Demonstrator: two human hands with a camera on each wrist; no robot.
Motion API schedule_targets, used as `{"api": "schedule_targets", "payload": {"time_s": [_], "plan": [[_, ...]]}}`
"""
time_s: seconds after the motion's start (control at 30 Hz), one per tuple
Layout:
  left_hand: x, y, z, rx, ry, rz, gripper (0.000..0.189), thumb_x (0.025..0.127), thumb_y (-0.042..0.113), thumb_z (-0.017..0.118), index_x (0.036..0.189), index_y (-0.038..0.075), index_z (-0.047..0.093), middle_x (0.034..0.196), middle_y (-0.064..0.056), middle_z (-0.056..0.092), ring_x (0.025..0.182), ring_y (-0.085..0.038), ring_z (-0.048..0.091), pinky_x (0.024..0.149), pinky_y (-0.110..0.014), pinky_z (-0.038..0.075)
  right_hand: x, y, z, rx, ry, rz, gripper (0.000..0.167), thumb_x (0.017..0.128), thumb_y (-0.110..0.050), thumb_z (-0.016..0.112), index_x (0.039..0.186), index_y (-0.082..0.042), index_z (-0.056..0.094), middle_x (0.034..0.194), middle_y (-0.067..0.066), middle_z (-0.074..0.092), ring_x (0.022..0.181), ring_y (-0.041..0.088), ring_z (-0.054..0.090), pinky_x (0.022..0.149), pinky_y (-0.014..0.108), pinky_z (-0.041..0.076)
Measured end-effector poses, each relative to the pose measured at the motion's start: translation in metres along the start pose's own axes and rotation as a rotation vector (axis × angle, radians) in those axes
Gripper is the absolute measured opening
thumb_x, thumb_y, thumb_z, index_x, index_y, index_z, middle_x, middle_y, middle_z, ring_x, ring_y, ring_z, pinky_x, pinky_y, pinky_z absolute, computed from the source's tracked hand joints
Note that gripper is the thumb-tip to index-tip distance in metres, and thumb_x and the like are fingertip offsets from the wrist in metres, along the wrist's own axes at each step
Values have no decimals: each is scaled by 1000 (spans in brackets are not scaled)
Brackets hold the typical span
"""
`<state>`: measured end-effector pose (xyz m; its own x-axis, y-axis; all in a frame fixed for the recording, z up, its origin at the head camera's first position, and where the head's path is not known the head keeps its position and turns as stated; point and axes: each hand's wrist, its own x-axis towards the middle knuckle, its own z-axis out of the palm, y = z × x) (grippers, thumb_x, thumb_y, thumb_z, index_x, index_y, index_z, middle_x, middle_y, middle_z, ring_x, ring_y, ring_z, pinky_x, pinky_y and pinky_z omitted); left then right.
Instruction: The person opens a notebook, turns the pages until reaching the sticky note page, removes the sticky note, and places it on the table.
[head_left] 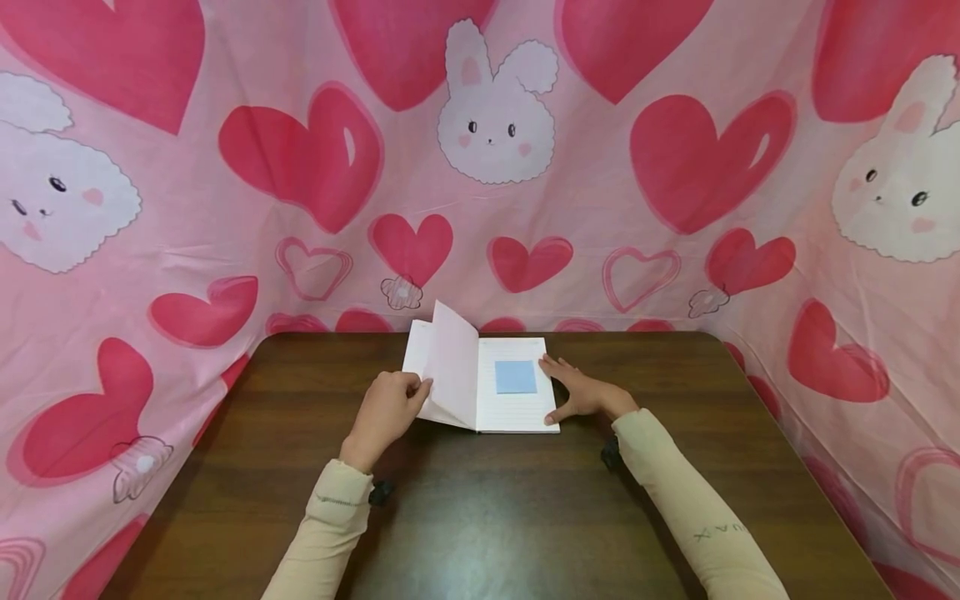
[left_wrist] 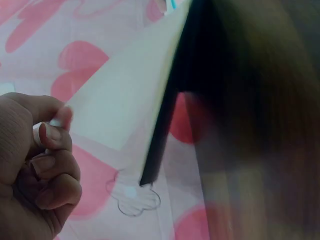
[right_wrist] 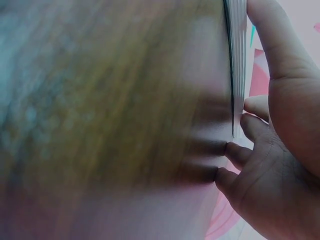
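Observation:
An open notebook (head_left: 513,418) with lined white pages lies towards the back of the dark table. On its right-hand page sits a square blue sticky note (head_left: 515,377). My left hand (head_left: 386,412) pinches the edge of a raised page (head_left: 453,362) between thumb and forefinger, the other fingers curled in, as the left wrist view shows. The page stands up at a slant left of the spine. With spread fingers my right hand (head_left: 585,393) rests along the notebook's right edge; in the right wrist view its thumb (right_wrist: 282,45) lies at the page stack (right_wrist: 238,70).
The brown wooden table (head_left: 465,525) has rounded far corners. A pink cloth (head_left: 585,200) with hearts and rabbits hangs behind it and on both sides. Small black devices (head_left: 381,492) are at both wrists.

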<state>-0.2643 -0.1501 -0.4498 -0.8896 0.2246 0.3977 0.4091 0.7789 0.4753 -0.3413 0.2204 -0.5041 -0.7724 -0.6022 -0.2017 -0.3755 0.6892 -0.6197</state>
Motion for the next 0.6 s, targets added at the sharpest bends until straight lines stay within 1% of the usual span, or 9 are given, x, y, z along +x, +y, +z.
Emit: {"api": "schedule_targets", "payload": {"time_s": [0.1, 0.2, 0.3, 0.4, 0.43, 0.53, 0.6], "plan": [[-5, -9, -2, 39, -39, -59, 42, 96, 16, 70, 56, 13, 58, 48, 7, 38, 50, -11, 38, 48, -27, 33, 0, 0, 0, -4, 0, -2, 117, 81, -35, 87, 162, -1, 11, 170, 22, 4, 153, 51, -1, 117, 72, 7], [-10, -18, -1, 65, -81, -120, 46, 95, 15, 70, 53, 13, 54, 48, 5, 37, 49, -11, 37, 47, -27, 32, 0, 1, 0, -4, -2, 0, 117, 81, -35, 87, 163, -1, 11, 170, 21, 3, 153, 50, -1, 118, 72, 6], [-14, -24, 2, 81, -124, -199, 46, 94, 15, 71, 52, 12, 54, 48, 4, 38, 48, -12, 38, 46, -27, 32, 0, 1, 0, 2, -5, 1, 117, 80, -36, 87, 163, -2, 10, 170, 21, 3, 154, 50, -1, 118, 72, 6], [-15, -29, 5, 103, -193, -283, 36, 93, 16, 73, 59, 8, 62, 51, 0, 45, 49, -15, 43, 47, -28, 36, 1, 2, 0, 7, -9, 7, 118, 80, -36, 87, 163, -2, 10, 170, 21, 3, 154, 49, -2, 118, 72, 6], [-14, -31, 6, 114, -216, -302, 32, 92, 16, 74, 63, 7, 65, 52, -1, 48, 50, -16, 45, 47, -29, 38, 1, 2, 1, 10, -9, 7, 118, 80, -36, 87, 163, -2, 10, 170, 21, 3, 154, 49, -2, 118, 72, 6], [-10, -36, 9, 141, -286, -343, 24, 91, 17, 76, 73, 3, 70, 58, -5, 54, 55, -19, 50, 50, -31, 42, 1, 3, 1, 12, -9, 8, 118, 80, -36, 87, 163, -2, 10, 170, 21, 2, 154, 49, -2, 117, 72, 5], [-8, -39, 11, 151, -321, -360, 23, 90, 17, 77, 75, 1, 70, 60, -6, 57, 56, -20, 52, 51, -32, 44, 2, 3, 1, 13, -9, 1, 118, 81, -37, 87, 163, -2, 10, 170, 21, 2, 154, 50, -3, 117, 72, 4]]}}
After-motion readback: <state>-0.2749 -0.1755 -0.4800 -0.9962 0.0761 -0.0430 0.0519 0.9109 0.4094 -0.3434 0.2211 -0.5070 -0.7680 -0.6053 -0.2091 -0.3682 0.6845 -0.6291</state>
